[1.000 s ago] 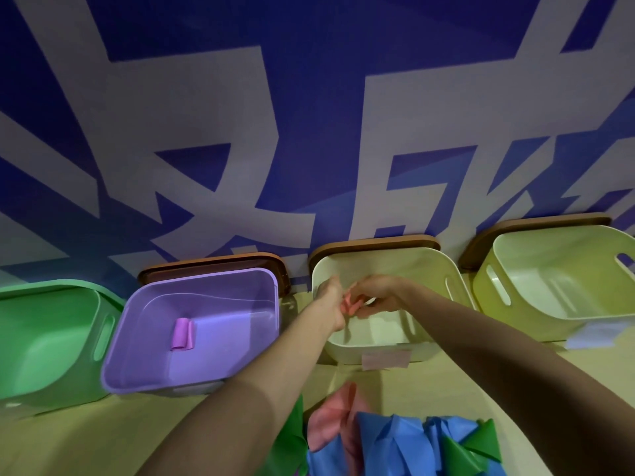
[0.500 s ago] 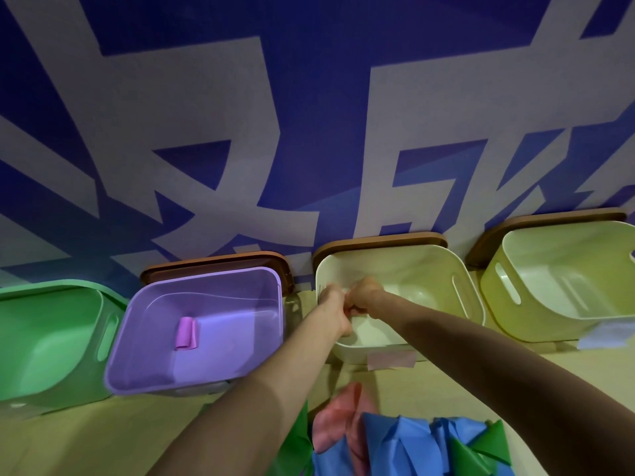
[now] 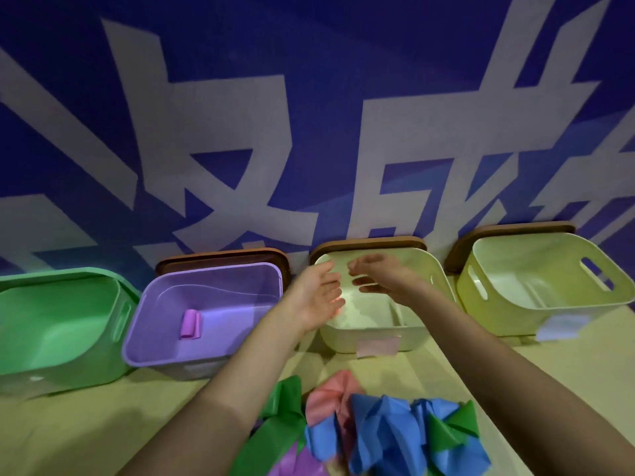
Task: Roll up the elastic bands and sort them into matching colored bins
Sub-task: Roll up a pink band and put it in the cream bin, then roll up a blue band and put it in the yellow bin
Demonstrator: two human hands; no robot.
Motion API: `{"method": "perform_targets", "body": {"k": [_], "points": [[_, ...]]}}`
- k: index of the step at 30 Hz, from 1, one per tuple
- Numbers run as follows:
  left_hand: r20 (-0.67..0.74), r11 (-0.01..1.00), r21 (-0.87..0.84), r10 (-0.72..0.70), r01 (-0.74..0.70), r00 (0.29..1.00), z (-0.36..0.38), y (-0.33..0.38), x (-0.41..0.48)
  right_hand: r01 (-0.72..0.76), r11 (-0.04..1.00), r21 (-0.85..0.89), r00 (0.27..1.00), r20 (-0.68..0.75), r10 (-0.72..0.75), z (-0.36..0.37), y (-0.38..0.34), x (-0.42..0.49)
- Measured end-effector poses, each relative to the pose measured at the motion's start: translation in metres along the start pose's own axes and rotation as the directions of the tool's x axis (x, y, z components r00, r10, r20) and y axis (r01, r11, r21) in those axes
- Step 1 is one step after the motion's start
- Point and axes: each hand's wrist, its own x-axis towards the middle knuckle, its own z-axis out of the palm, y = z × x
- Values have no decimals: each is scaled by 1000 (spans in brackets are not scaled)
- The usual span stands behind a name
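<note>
Blue wall [image 3: 309, 46] with big grey letters stands behind a pale table [image 3: 86, 424]. The left hand [image 3: 318, 297] and right hand [image 3: 381, 278] hang with fingers spread, holding nothing, over the cream bin [image 3: 343, 338] with a pink label [image 3: 377, 347]. A rolled purple band [image 3: 190, 324] lies in the purple bin [image 3: 144, 352] beside it. Loose pink, blue and green bands [image 3: 378, 427] sit piled in front.

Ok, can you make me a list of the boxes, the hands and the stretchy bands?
Hands: left hand and right hand both open, holding nothing, over the cream bin
Bins, left to right: green bin, purple bin, cream bin, yellow bin
In purple bin: one rolled purple band
Labels: pink label on cream bin, pale blue label on yellow bin
Loose: pile of bands in green, pink, blue, purple, nearest the person
</note>
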Motion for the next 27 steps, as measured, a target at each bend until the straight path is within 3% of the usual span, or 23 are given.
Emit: {"method": "perform_targets", "body": {"k": [4,8,12,14,16,18,19,21,22,25,27], "points": [[113,982,92,155,-166,981,-39,-11,-72,196,978,68,979,34,-199,1,-9,-95],[45,902,262,343,-342,938,-92,-47,-108,256,964,79,966,26,-258,19,25,-152],[31,751,541,432,-379,901,-143,-100,-102,239,956,-171,971,69,-230,54,85,-160],[54,647,649,485,-400,873,-164,-126,-86,236,867,-440,970,56,-236,73,118,-149],[107,548,723,513,-421,852,-180,-151,-69,197,678,-708,955,-16,-295,87,148,-136],[208,349,818,561,-457,801,-195,-175,-55,100,469,-878,943,-68,-327,98,173,-127],[277,211,861,569,-463,774,-201,-185,-49,43,418,-907,946,-98,-309,100,183,-124],[374,-6,891,576,-453,727,-210,-202,-42,-11,426,-905,956,-134,-260,98,197,-121],[392,-62,891,604,-450,694,-212,-207,-39,4,446,-895,954,-130,-270,94,200,-122],[396,-114,878,719,-465,571,-211,-207,-29,162,546,-822,892,-114,-437,80,193,-140],[402,-168,889,733,-427,549,-205,-203,-25,268,613,-743,825,-152,-545,71,185,-155]]}}
